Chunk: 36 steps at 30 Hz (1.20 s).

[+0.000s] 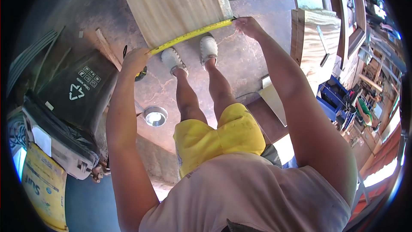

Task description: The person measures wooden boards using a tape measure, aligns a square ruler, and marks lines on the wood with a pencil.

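Left hand (136, 62) grips the yellow tape measure (193, 36) near its case, right hand (248, 26) pinches the tip, blade stretched across the wooden board's (176, 4) near edge by the shoes (209, 47).

Holding one tape measure (189, 38) at twelve o'clock with two hands (135, 60) (248, 26), at ten and one; wearing two clogs (174, 60) (209, 47) at eleven and twelve; facing one wooden board (178, 6) at twelve.
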Each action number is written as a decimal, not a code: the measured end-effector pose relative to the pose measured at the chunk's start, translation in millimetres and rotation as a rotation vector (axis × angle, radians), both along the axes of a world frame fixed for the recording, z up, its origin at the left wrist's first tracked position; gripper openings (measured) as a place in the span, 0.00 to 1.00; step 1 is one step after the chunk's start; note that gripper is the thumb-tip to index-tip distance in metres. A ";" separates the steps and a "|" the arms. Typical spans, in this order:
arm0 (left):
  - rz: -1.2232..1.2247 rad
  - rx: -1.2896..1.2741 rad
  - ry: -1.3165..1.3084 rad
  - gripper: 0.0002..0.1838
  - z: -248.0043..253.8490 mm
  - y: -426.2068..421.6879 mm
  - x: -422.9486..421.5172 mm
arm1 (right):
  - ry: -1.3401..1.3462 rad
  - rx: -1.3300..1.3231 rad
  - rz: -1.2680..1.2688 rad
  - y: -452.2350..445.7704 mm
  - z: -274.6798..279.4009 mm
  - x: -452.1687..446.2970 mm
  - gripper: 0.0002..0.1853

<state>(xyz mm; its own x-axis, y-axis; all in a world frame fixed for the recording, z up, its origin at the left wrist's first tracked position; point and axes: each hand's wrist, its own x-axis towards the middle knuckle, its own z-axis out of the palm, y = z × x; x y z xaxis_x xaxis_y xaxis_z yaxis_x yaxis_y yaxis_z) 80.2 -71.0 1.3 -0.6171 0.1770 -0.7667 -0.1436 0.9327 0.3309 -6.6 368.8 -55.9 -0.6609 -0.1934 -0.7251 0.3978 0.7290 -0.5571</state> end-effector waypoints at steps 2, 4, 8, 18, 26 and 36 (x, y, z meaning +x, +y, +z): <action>0.014 -0.003 -0.009 0.13 -2.8 -2.2 -1.0 | -0.030 -0.044 -0.142 -0.6 8.6 -0.2 0.13; -0.008 0.006 0.024 0.13 -8.3 -3.7 1.5 | -0.045 -0.052 -0.189 -1.3 16.6 -1.5 0.13; 0.004 -0.006 -0.002 0.13 -1.5 0.0 -0.7 | -0.053 -0.082 -0.254 -6.0 19.7 0.2 0.14; -0.010 0.008 0.012 0.13 -7.6 -2.0 0.4 | 0.021 0.017 -0.175 -8.5 7.5 2.2 0.13; -0.025 -0.010 -0.013 0.13 -12.3 -6.8 -1.0 | -0.049 0.099 -0.119 -6.1 3.8 -2.1 0.17; 0.041 0.054 0.047 0.15 -18.0 -12.5 10.9 | 0.212 -0.359 -0.642 -25.4 32.7 81.7 0.14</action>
<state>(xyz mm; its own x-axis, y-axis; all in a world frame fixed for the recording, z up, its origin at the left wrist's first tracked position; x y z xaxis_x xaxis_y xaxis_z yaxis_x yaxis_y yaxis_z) 91.1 -83.4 -16.7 -0.6601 0.1913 -0.7264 -0.1645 0.9067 0.3883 75.1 343.3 -23.3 -0.8413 0.0762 -0.5351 0.5402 0.1510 -0.8278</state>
